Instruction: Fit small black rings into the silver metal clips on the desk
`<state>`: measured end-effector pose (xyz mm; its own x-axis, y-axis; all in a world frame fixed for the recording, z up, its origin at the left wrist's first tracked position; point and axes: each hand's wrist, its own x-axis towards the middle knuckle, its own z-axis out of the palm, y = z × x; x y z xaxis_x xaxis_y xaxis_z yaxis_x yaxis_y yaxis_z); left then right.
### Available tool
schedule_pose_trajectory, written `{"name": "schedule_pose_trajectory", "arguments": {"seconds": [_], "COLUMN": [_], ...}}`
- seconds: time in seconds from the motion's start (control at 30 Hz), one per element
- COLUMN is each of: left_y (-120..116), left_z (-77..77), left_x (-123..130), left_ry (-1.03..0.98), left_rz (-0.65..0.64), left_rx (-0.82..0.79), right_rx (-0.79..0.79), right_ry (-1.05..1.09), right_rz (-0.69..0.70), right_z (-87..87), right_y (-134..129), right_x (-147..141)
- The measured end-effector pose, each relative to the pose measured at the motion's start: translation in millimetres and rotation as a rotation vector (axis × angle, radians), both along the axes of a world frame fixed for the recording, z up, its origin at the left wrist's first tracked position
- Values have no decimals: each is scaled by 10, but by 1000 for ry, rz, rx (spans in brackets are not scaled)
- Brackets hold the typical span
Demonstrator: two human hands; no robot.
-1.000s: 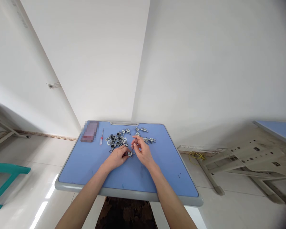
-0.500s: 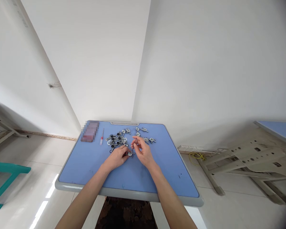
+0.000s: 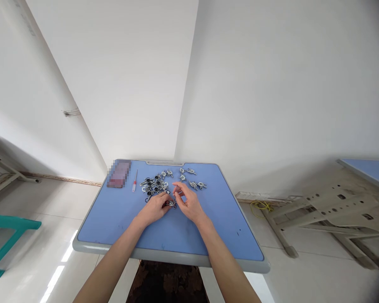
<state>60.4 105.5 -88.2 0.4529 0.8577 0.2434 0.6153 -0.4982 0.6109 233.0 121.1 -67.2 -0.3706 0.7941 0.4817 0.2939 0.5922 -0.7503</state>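
On a blue desk (image 3: 107, 227) my left hand (image 3: 155, 209) pinches a small metal piece (image 3: 172, 203) near the middle. My right hand (image 3: 189, 204) is just right of that piece, thumb and fingers drawn together around something thin that I cannot make out clearly. A pile of metal pieces with black round parts (image 3: 154, 184) lies beyond my left hand. Several similar silvery pieces (image 3: 193, 184) lie beyond my right hand.
A screwdriver with a clear and red handle (image 3: 134, 185) lies left of the pile, beside a blurred flat object (image 3: 119, 174). A white wall (image 3: 240, 105) rises behind the desk. A green stool (image 3: 12, 221) stands left, another desk (image 3: 366, 170) right.
The fingers of my right hand have shifted slightly down and drawn closer together by the metal piece. My left hand keeps its hold in nearly the same place.
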Motion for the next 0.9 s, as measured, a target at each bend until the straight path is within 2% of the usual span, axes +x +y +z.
{"name": "schedule_pose_trajectory", "arguments": {"seconds": [0.27, 0.5, 0.7, 0.8, 0.9], "left_y": [-3, 1, 2, 4, 7], "left_z": [-12, -5, -5, -7, -11], "left_x": [-4, 0, 3, 5, 5], "left_ry": [-3, -17, -12, -4, 6], "left_rz": [8, -7, 2, -1, 7], "left_rx": [16, 2, 7, 12, 17], "right_rx": [85, -107, -144, -110, -82], "right_ry": [-31, 42, 176, 186, 55], "right_rz": [-47, 16, 28, -32, -140], "right_z": [-23, -54, -83, -54, -2], "right_y": [32, 43, 47, 44, 40], "right_x": [4, 19, -15, 2, 58]}}
